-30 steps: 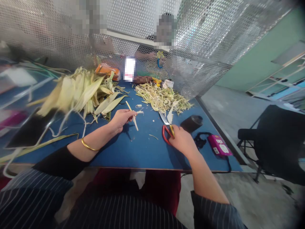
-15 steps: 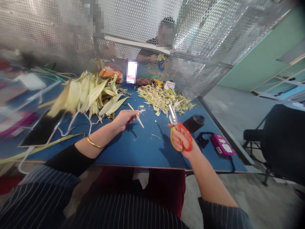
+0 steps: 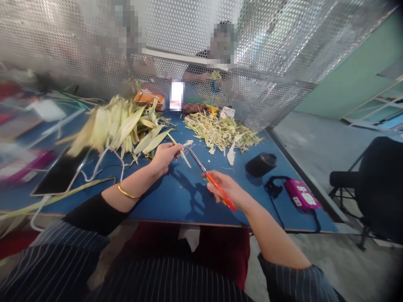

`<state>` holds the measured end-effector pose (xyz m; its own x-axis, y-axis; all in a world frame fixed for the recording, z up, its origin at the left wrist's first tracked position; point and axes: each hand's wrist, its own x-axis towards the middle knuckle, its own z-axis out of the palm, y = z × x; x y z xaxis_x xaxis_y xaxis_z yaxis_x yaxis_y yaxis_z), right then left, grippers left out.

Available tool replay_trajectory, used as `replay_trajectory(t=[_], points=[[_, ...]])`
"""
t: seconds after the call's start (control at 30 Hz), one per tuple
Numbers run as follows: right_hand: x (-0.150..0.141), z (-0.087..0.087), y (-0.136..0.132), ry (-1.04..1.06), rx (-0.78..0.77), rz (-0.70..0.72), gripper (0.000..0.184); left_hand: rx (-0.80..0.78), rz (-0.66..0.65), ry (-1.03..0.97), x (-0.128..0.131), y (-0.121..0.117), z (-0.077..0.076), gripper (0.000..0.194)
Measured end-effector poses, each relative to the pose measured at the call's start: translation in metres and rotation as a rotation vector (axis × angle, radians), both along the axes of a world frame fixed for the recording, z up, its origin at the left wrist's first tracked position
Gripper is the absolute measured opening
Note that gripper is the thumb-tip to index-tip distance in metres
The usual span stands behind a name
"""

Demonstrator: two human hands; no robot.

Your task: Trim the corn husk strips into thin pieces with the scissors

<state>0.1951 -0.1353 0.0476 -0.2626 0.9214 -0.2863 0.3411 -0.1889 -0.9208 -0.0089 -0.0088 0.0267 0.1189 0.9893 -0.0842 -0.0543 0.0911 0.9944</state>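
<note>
My left hand (image 3: 163, 157) pinches a thin pale leaf strip (image 3: 182, 152) just above the blue table (image 3: 176, 201). My right hand (image 3: 228, 189) grips red-and-yellow scissors (image 3: 210, 178), held above the table with the blades pointing up-left at the strip, their tips close beside it. A heap of long pale-green leaves (image 3: 116, 126) lies left of my left hand. A pile of cut leaf scraps (image 3: 220, 132) sits beyond the scissors.
A black round object (image 3: 260, 164) and a pink device with a black cord (image 3: 302, 199) lie at the right. A dark tablet (image 3: 59, 172) rests at the left. A perforated metal screen (image 3: 267, 63) stands behind, with people beyond it. A black chair (image 3: 374, 188) is far right.
My right hand lifted the scissors off the table, swung them left and brought the blades up to the strip. My left hand stayed almost still, holding the strip.
</note>
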Motion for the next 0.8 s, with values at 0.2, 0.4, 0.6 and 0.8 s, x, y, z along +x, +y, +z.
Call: replay_trajectory(t=[0.2,0.4,0.6,0.8], points=[[-0.002,0.005,0.001,-0.003,-0.04,0.031,0.05,-0.007,0.033,-0.029,0.001,-0.005,0.004,0.018],[-0.006,0.004,0.006,-0.008,-0.033,0.011,0.05,-0.006,0.029,-0.007,0.003,-0.01,0.007,0.019],[-0.013,0.003,0.009,-0.04,-0.017,-0.019,0.047,0.024,-0.017,-0.007,0.005,-0.011,0.003,0.019],[-0.019,-0.003,0.014,-0.016,0.032,-0.076,0.042,-0.005,-0.046,0.019,0.007,-0.014,0.004,0.02]])
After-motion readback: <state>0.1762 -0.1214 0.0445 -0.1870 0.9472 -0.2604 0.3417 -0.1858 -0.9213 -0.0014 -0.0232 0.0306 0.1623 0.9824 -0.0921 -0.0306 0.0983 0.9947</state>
